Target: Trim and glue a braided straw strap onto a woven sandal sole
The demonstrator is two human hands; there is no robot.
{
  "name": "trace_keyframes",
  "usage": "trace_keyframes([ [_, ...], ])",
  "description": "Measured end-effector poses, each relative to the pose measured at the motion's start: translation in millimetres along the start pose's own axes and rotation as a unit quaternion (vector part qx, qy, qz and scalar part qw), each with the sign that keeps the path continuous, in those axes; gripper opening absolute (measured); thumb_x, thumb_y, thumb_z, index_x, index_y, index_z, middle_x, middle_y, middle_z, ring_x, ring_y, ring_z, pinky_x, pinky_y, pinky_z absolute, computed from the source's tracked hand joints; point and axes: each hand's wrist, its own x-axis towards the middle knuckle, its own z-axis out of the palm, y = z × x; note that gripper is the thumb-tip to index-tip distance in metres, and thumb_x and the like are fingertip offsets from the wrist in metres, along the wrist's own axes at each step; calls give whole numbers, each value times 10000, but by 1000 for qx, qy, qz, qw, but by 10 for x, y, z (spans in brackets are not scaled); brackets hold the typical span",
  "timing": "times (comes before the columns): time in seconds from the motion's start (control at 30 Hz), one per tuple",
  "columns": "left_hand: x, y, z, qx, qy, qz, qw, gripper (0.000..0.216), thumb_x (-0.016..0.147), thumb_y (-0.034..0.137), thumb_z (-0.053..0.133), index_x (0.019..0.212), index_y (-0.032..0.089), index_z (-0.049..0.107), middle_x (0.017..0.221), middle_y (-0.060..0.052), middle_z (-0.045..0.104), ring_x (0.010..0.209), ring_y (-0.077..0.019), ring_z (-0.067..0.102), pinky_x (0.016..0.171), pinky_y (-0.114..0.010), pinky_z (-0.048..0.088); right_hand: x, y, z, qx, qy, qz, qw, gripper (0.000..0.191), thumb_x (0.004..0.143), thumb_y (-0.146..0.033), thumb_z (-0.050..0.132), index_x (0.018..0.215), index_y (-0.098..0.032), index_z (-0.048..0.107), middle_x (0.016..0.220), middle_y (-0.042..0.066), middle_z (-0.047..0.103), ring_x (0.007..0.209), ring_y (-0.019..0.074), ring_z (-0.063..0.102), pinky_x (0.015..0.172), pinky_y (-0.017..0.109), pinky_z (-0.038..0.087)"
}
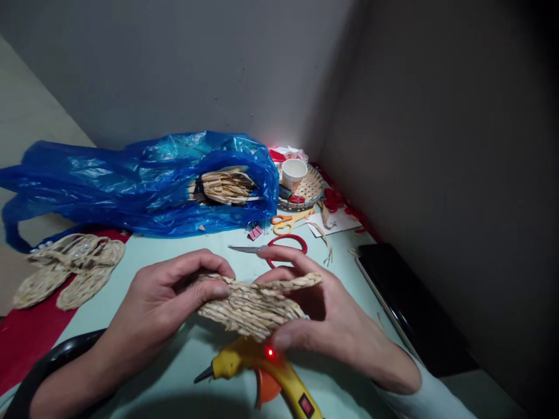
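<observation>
Between both hands I hold a piece of coiled, twisted straw cord (253,305), its rows lying side by side, above the table. My left hand (183,291) pinches its left end between thumb and fingers. My right hand (314,302) grips the right side, thumb below and fingers behind, where a loose cord end sticks out along the top edge. Directly below lies a yellow glue gun (283,372) with an orange trigger and a lit red light, its dark nozzle pointing left. Red-handled scissors (288,237) rest just behind my right fingers, partly hidden.
A blue plastic bag (144,186) at the back holds a straw bundle (227,185). Woven straw slippers (87,270) lie at left. Farther back are orange-handled scissors (286,222), a pink binder clip (254,233) and a paper cup (294,171) on a woven tray (312,189). A black device (406,308) lies right.
</observation>
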Motion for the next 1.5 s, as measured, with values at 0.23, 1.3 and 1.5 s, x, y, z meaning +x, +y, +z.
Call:
trace_keyframes([
  [0.23,42,-108,-48,-13,-46,90,995,177,929,321,654,878,330,823,1016,18,810,992,-207,745,878,-248,580,36,95,28,-72,36,-61,995,239,789,-251,805,1009,-208,723,947,2,727,884,171,688,817,287,555],
  [1.3,-147,-118,186,-22,11,140,990,152,908,185,654,823,288,726,749,56,712,732,-161,652,687,-273,489,25,253,126,-232,69,-167,956,135,880,-187,671,986,-204,753,850,10,752,742,173,694,709,298,554],
  [1.5,-89,-139,229,42,-10,96,994,141,961,360,622,881,290,714,817,50,741,704,-160,648,707,-238,514,60,295,94,-222,117,-134,959,198,867,-211,660,1053,-187,724,945,40,781,815,198,723,745,308,554],
])
